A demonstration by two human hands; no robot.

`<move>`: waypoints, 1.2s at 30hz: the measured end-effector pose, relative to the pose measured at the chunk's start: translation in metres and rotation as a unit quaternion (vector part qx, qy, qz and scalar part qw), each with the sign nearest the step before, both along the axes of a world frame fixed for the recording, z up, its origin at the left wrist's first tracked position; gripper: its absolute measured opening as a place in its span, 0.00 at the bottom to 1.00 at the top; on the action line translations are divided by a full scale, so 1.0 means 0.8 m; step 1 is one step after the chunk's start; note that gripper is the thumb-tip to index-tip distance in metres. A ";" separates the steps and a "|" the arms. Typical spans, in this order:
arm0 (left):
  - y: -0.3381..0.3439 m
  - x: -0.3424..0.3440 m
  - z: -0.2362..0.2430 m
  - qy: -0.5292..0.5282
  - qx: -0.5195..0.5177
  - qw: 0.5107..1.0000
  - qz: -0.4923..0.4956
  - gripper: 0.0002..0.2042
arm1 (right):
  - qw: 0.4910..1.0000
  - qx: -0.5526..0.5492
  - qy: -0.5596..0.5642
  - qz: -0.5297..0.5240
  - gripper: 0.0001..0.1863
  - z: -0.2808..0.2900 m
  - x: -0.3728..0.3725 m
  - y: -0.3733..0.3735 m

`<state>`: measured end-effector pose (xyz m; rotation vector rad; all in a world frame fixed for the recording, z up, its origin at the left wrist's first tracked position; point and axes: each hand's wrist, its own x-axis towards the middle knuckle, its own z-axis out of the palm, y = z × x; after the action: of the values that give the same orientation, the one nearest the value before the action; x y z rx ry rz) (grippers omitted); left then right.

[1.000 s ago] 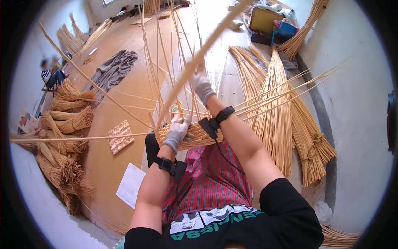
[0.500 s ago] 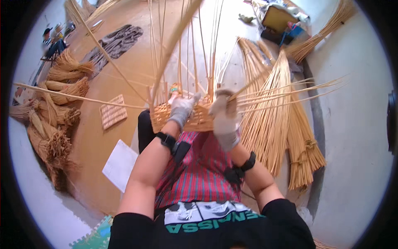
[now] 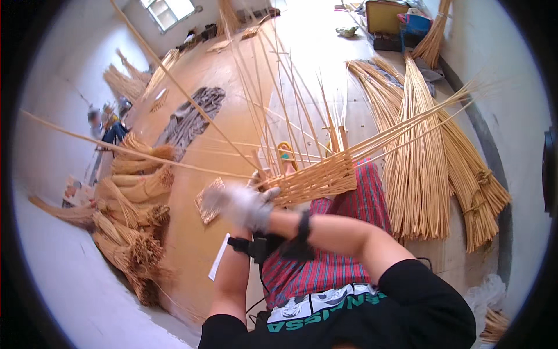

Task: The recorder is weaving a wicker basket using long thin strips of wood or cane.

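Observation:
A partly woven wicker basket (image 3: 317, 180) rests tilted at my lap, with long upright wicker rods (image 3: 289, 87) rising from it. My left hand (image 3: 256, 180), in a pale glove, grips the basket's left end and is mostly hidden. My right hand (image 3: 241, 206), also gloved, crosses over my left forearm in front of that end. Motion smears its fingers, and whether it holds a rod I cannot tell. Several long rods stick out to the left and right of the basket.
Large bundles of peeled rods (image 3: 421, 157) lie on the floor at the right. Tied bundles (image 3: 136, 227) are heaped along the left wall. A small woven panel (image 3: 210, 198) lies left of the basket, a dark cloth (image 3: 195, 119) farther off. Another person (image 3: 107, 125) sits at far left.
My right hand has swung from the basket's right side across to its left end. The basket has turned, its right end now raised. The view has shifted, showing more of the far room.

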<state>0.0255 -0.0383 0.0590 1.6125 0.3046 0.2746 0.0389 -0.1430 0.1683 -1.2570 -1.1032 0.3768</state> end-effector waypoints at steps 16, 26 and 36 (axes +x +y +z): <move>-0.022 -0.030 -0.034 0.007 0.049 0.992 0.114 0.17 | 0.834 0.131 0.444 -0.302 0.09 -0.152 0.164 -0.174; -0.061 0.045 -0.016 0.182 -0.024 0.981 -0.055 0.21 | 0.880 -0.035 0.360 -0.307 0.07 -0.173 0.162 -0.185; -0.080 0.052 -0.060 0.214 -0.060 0.974 0.047 0.15 | 0.786 -0.341 -0.410 -0.312 0.37 -0.112 0.230 -0.002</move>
<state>0.0673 -0.1021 0.0111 1.5302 0.7161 -0.0247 0.2226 -0.1446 0.0785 -2.4856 -1.1925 -0.3821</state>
